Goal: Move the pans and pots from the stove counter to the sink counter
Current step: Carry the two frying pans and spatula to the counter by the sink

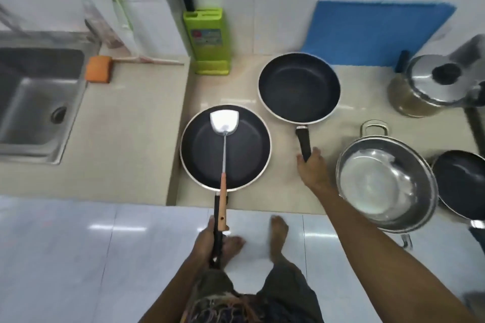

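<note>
Left grip: fingers wrapped tight on the black handle of the near frying pan, low in frame, over the floor and clear of the bench edge. The handle sticks out past the front edge toward the person. Pan body sits on the stove bench, right at the step where it meets the sink bench. A spatula lies in this pan: steel blade at the far rim, wooden handle running back alongside the pan handle. Both long axes run near-to-far, handles toward the person.

Right grip: on the end of the second frying pan's handle, fingers curled round it. How firm the clamp is, cannot tell. The second frying pan sits further back on the stove bench, with its handle pointing back and slightly right toward the hand.

Step, as I read it: both pans grasped, neither moved across yet. Next move calls for lifting both and carrying them left to the bare sink bench between the step and the sink. Keep the near pan level, since the loose spatula could slide off.

Still queued on the right: steel pot, a lidded pot at the far right, and another dark pan at the frame edge.
</note>
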The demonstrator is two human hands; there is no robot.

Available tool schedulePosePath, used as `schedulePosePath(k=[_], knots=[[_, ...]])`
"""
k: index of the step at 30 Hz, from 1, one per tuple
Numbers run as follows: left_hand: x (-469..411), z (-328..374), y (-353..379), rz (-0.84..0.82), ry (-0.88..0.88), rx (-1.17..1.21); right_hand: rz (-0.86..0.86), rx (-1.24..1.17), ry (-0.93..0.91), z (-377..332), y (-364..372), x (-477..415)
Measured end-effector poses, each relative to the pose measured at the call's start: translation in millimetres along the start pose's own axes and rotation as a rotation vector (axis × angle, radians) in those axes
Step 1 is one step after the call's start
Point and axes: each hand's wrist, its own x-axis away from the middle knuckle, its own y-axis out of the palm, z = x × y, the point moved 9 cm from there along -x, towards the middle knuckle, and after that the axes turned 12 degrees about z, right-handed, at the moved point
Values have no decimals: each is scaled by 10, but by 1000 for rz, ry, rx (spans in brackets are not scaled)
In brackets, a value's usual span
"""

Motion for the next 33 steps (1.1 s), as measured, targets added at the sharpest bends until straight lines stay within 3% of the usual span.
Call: schedulePosePath(k=[5,10,19,27,33], knots=[[99,19,41,182,156,-133,-208,-374,204,136,263,-230],[233,36,147,340,225,-131,-327,-584,282,197,377,-307],[593,133,261,660,394,-315,-128,-460,169,190,64,-351],[783,268,239,667,487,-312,-56,-454,80,138,-298,-133],[923,346,-64,640,504,-171,2,-489,-15,-155,-622,294]])
